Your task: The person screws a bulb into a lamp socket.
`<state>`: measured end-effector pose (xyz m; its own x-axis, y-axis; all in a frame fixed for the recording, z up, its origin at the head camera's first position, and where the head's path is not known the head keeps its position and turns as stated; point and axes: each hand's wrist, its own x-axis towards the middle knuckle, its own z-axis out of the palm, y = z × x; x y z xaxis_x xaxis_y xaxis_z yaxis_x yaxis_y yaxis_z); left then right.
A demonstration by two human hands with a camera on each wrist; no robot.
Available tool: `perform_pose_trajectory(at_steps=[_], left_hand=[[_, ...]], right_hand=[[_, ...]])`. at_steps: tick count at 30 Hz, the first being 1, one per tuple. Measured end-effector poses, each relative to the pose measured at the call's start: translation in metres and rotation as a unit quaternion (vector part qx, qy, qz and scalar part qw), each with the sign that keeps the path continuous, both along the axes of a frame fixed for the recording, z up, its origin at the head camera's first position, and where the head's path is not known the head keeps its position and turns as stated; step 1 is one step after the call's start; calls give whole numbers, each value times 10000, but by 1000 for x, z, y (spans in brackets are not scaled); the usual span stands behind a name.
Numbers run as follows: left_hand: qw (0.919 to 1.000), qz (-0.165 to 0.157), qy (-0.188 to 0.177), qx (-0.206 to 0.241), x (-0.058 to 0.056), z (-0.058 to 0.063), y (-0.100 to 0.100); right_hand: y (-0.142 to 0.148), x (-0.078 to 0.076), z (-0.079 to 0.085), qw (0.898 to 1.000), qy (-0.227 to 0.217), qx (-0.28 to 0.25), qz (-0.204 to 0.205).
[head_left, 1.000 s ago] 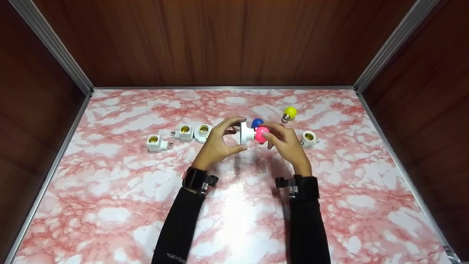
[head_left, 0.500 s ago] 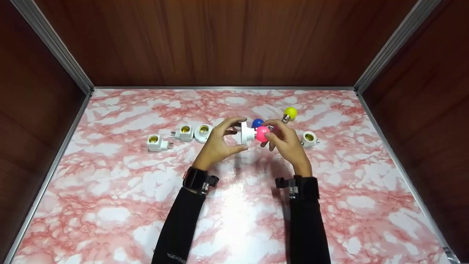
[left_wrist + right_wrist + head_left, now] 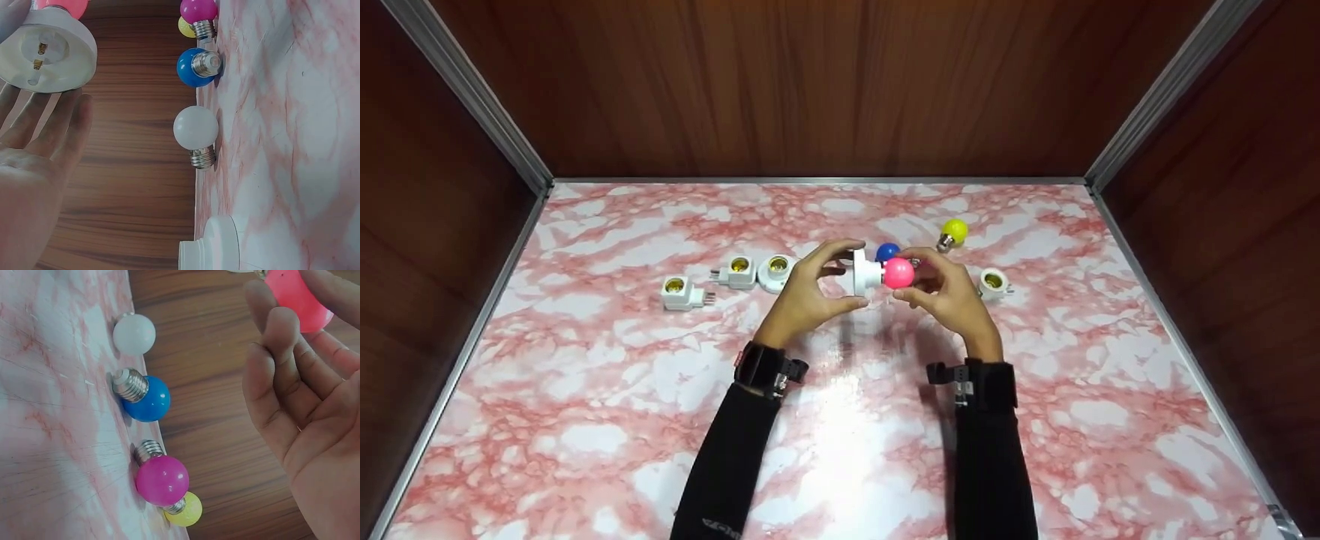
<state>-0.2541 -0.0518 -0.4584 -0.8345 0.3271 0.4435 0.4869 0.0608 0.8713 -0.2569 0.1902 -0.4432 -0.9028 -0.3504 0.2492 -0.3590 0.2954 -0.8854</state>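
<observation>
Left hand (image 3: 804, 291) grips a white socket (image 3: 862, 273); toward three o'clock, right hand (image 3: 951, 298) pinches a pink bulb (image 3: 898, 273). Sleeve lettering (image 3: 721, 527) is illegible.

black sleeves (image 3: 727, 457) | pale lettering (image 3: 722, 527), left | black wristbands (image 3: 991, 385), dark brackets (image 3: 793, 370) | red tab (image 3: 738, 359), left | bare hands (image 3: 802, 296)

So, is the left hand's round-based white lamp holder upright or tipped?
Tipped: the lamp holder is sideways, its socket end facing the round pink bulb.
</observation>
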Motion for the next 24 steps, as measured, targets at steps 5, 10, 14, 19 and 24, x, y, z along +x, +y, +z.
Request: perform_pose_trajectory(at_steps=[5,10,14,19,24], left_hand=[[10000,-18,-5,19,0,1,-1],[10000,-33,-15,-58,1,1,-1],[9999,7,33,-105,1,2,-1],[9999,42,78,-91,1,1,-1],[10000,12,22,-22,1,1,-1]], right_hand=[[-1,1,4,9995,167,225,-153],[-1,1,4,9989,339,166,-270],[-1,-1,1,9979,619,-90,-194],[0,-2,0,9981,592,-51,-184],[-1,1,3,9988,368,136,-290]])
